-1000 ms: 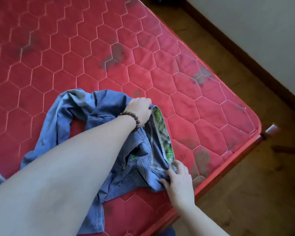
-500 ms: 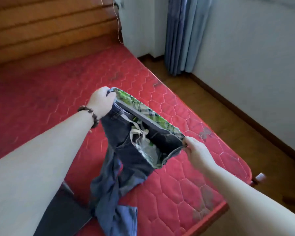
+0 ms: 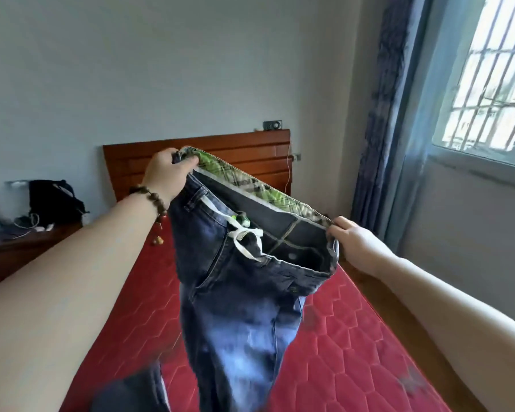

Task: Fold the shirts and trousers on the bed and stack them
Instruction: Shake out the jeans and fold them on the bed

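Left hand: the left hand [image 3: 164, 171] has its fingers curled tight over one end of the jeans' waistband [image 3: 259, 191], thumb clamped on the plaid lining, a bead bracelet [image 3: 153, 200] on the wrist.
Right hand: the right hand [image 3: 353, 243] pinches the opposite end of the waistband between thumb and curled fingers, lower than the left, so the band slopes down toward it.
Jeans: the jeans [image 3: 235, 307] hang in the air above the bed [image 3: 354, 337], held only at the waist; the white drawstring [image 3: 246, 239] dangles at the fly and the legs drop toward the mattress, their ends blurred at the bottom edge.
Why held so: gripping the two waist corners likely lets gravity pull the legs straight, so the trousers can be laid flat on the bed for folding.
Second garment: a dark piece of cloth [image 3: 131, 391] lies on the bed below the jeans, too blurred to identify.
Beyond the bed: a wooden headboard [image 3: 250, 156] stands at the far end; a bedside cabinet [image 3: 18, 248] carrying a black bag [image 3: 54, 197] is left of it, a curtained window [image 3: 494, 72] right of it.
Stage: judged early; no folded stack is visible.
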`<move>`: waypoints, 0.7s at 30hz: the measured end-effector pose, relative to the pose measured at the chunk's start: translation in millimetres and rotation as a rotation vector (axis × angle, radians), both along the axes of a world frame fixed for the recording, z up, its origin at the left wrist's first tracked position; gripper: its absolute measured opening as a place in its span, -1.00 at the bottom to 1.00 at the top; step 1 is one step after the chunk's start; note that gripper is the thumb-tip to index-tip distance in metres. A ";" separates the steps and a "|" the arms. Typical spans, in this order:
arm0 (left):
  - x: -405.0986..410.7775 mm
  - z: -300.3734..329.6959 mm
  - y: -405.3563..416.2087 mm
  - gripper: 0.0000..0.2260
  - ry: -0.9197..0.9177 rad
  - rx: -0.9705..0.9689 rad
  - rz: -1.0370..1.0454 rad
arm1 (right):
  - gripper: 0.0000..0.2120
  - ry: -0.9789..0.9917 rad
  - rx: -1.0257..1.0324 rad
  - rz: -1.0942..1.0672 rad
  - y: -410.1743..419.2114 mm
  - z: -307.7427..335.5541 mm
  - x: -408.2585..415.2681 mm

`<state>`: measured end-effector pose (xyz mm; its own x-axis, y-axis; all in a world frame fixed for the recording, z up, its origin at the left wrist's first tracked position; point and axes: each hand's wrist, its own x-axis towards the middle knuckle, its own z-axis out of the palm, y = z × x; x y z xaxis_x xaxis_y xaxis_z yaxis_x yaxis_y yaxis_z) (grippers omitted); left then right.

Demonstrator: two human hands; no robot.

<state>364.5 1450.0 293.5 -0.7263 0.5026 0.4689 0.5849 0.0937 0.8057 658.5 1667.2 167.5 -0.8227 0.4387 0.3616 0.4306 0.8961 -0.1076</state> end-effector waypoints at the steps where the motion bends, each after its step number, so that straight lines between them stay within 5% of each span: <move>1: -2.5 7.2 -7.4 -0.78 -0.039 0.037 -0.008 | -0.75 0.003 0.027 0.028 -2.0 5.5 -4.5; 5: -12.8 30.2 -31.1 -0.79 -0.115 0.105 -0.060 | -0.73 -0.002 0.051 0.091 -18.7 15.0 -29.2; 11: -33.1 53.6 -68.1 -0.72 -0.021 0.051 -0.042 | -0.33 -0.179 0.173 0.114 -25.3 20.7 -65.8; 17: -49.8 72.5 -88.2 -0.79 0.034 0.139 0.019 | -0.78 -0.087 0.201 0.044 -39.7 25.3 -100.3; 21: -64.2 86.4 -105.5 -0.76 0.293 0.018 0.124 | -0.79 -0.004 0.032 0.019 -42.0 39.9 -107.5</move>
<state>300.3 1344.5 379.9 -0.6143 0.4084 0.6752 0.7774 0.1664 0.6067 551.0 1625.2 207.4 -0.8321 0.4111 0.3723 0.4138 0.9071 -0.0769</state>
